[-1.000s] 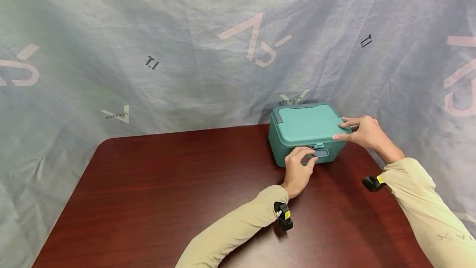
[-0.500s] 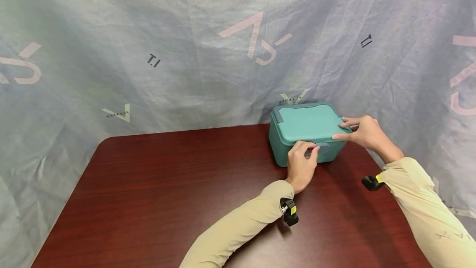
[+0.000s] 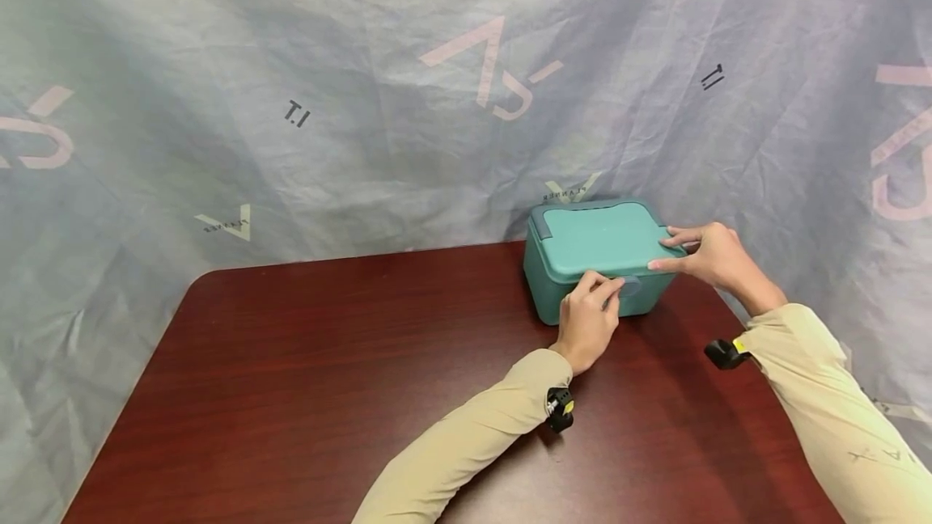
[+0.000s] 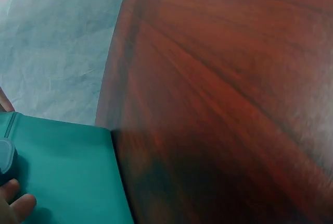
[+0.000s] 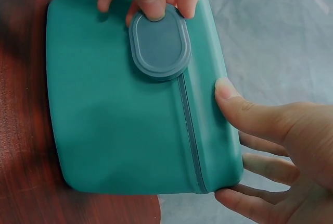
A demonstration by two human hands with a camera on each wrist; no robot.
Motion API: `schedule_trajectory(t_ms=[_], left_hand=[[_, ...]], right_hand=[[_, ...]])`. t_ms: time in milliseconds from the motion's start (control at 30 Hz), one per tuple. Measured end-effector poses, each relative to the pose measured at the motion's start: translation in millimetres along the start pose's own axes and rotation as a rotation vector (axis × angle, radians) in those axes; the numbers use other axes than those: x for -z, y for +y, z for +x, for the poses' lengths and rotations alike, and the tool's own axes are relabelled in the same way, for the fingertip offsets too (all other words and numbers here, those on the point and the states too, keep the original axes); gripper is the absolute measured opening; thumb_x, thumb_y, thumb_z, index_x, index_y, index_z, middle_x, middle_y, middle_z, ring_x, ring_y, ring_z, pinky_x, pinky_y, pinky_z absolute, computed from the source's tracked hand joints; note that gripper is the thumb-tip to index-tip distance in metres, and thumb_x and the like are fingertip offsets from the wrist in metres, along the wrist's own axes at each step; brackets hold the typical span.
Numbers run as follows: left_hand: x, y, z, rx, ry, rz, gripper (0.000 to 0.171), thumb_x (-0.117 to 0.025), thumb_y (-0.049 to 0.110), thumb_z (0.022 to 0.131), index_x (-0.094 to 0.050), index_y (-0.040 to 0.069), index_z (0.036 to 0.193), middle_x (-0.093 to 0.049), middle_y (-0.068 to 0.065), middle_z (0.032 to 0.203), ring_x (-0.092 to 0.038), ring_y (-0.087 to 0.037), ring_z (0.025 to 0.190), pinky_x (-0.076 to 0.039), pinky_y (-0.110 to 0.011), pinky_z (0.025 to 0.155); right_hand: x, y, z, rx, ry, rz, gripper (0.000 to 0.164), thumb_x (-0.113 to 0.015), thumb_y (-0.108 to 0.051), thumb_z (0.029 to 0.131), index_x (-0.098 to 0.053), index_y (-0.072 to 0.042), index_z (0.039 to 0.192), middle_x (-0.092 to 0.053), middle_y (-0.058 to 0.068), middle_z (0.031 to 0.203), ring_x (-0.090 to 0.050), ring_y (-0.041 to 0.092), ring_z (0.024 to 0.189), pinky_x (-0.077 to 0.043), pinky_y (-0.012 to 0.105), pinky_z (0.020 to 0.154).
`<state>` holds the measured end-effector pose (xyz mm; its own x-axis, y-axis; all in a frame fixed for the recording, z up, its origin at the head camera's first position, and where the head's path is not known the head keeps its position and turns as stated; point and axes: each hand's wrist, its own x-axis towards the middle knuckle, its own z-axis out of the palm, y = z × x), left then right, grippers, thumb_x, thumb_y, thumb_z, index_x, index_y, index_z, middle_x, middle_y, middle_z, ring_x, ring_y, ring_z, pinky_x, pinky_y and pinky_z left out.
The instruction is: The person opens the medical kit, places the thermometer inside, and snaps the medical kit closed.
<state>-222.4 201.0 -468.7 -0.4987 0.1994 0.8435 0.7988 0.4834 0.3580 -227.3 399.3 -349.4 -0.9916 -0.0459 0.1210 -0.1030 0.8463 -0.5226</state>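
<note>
A teal lidded box with a grey-blue handle folded flat around its lid stands at the table's back right. Its lid is down. On the front, a rounded grey-blue latch lies flat across the lid seam. My left hand pinches the latch at one end, its thumb on the latch's face in the right wrist view. With my right hand I grip the lid's right corner, thumb along the front edge and fingers around the side. The left wrist view shows only fingertips beside the latch.
The box stands on a dark red wooden table, close to its back edge. Behind and beside the table hangs a grey printed cloth. Black wrist cameras sit on both sleeves.
The latch, tilted outward a second ago, now lies flat against the box's front. My left hand has moved slightly up with it, its fingers closing together. My right hand stays on the lid corner.
</note>
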Motion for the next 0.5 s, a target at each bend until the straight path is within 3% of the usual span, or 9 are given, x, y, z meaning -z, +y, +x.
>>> schedule_trajectory(t_ms=[233,500], left_hand=[[-2.3,-7.7,-0.4,-0.134,-0.028,0.146,0.016,-0.063,0.012,0.09,-0.071,0.011,0.104,-0.054,-0.001,0.091,-0.059,-0.004,0.062,-0.043,-0.008,0.057],[-8.1,-12.6,0.9,-0.195,-0.037,0.161,0.013,-0.06,0.008,0.091,-0.068,0.009,0.101,-0.051,-0.002,0.091,-0.059,-0.005,0.065,-0.044,-0.009,0.058]], right_hand=[[-2,2,0,0.016,0.005,-0.017,0.065,-0.079,-0.041,0.074,-0.063,0.004,0.118,-0.046,0.025,0.135,-0.053,0.049,0.108,-0.052,0.038,0.066],[-3,2,0,-0.002,0.006,-0.017,0.067,-0.079,-0.042,0.074,-0.063,0.004,0.119,-0.045,0.024,0.137,-0.052,0.049,0.109,-0.052,0.038,0.067]])
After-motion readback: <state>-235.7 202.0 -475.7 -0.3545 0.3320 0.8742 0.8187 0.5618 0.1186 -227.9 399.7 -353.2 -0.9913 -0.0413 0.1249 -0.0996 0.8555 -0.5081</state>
